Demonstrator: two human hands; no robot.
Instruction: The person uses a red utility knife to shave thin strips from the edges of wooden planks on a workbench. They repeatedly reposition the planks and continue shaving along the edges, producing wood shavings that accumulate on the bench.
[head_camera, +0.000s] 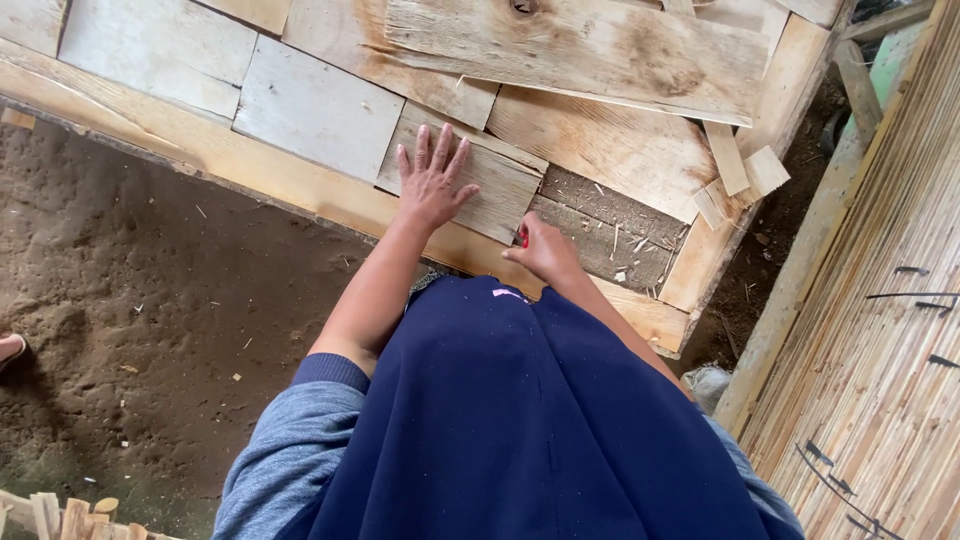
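Nearest the lens we see the dark navy blue cloth garment (520, 420) of the person, with grey knit sleeves (290, 450) pushed up both forearms. To the left lies the brown packed-earth floor (150, 300), strewn with chips; a few pale cut wood offcuts (60, 515) sit at the lower left corner.

Moving right, we meet the left hand (432, 180), fingers spread and palm pressed flat on a short grey weathered wooden plank (470, 175). We judge that the flat palm steadies the plank against its neighbours. The plank's long axis runs from upper left to lower right, its nearer end pointing toward the person's right side, and it rests inside the pale wooden frame rail (270, 180) that borders the panel.

Just beside it, the right hand (542, 250) is closed in a pinch around a small red object (523, 237), mostly hidden; we cannot tell what it is. It sits at the plank's lower right end.

Further right lie a broad pale knotted board (600, 50), small loose wood blocks (735, 175), and a wall of thin bamboo slats (890, 300).
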